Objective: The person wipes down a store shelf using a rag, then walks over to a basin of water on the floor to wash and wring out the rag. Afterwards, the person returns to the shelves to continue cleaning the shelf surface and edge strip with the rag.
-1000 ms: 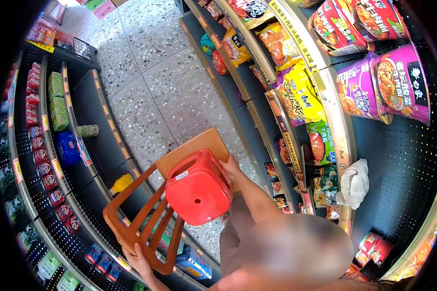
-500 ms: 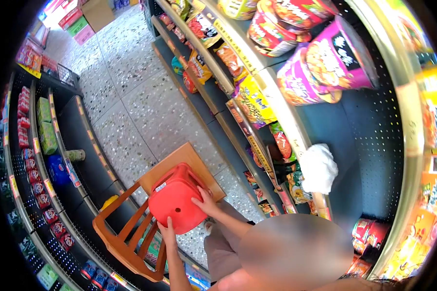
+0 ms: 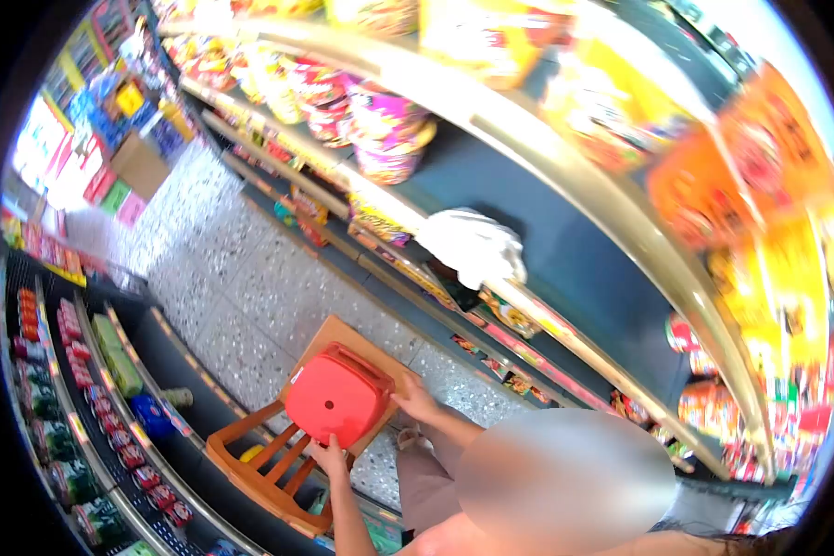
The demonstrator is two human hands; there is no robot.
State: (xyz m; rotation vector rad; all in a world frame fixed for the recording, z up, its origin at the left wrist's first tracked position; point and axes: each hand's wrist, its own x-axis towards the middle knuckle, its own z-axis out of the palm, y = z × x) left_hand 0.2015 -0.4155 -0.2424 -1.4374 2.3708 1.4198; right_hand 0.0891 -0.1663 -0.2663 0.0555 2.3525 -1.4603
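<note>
Red stool: one, plastic point(image 3: 341, 394), seat face up, centre hole showing; over the chair seat, toward the backrest edge, the strip along the opposite edge left bare. Legs hidden; whether it rests on the wood or is held just above cannot be told.
Wooden chair: one, slatted, seat point(image 3: 330, 332) beneath the stool; appears to stand in the aisle, its legs out of sight. The flat seat probably serves as a ready platform for the stool.
Backrest: curved outer rail point(image 3: 259, 500), turned toward the left-hand shelves point(image 3: 148, 329) (a yellow item point(image 3: 250, 454) shows between the slats).
Left hand: point(image 3: 327, 454) at the seat's backrest-side corner nearest the person; thumb up on the stool's rim, fingers curled at its side, a grip that likely steadies that edge.
Right hand: point(image 3: 417, 400) by the front corner nearest the person, partly curled, beside the stool's side; whether it grips stool or chair cannot be told. Set apart from its fellow, it seems placed for balance.
White cloth: one, crumpled point(image 3: 475, 246), draped over the front edge of a right-hand shelf point(image 3: 565, 250), perhaps parked there to be within reach.
Noodle cups: group point(image 3: 389, 139), on that same shelf beyond the cloth, near the front edge, presumably for display.
Floor: speckled tile point(image 3: 241, 278), running between both shelf rows.
</note>
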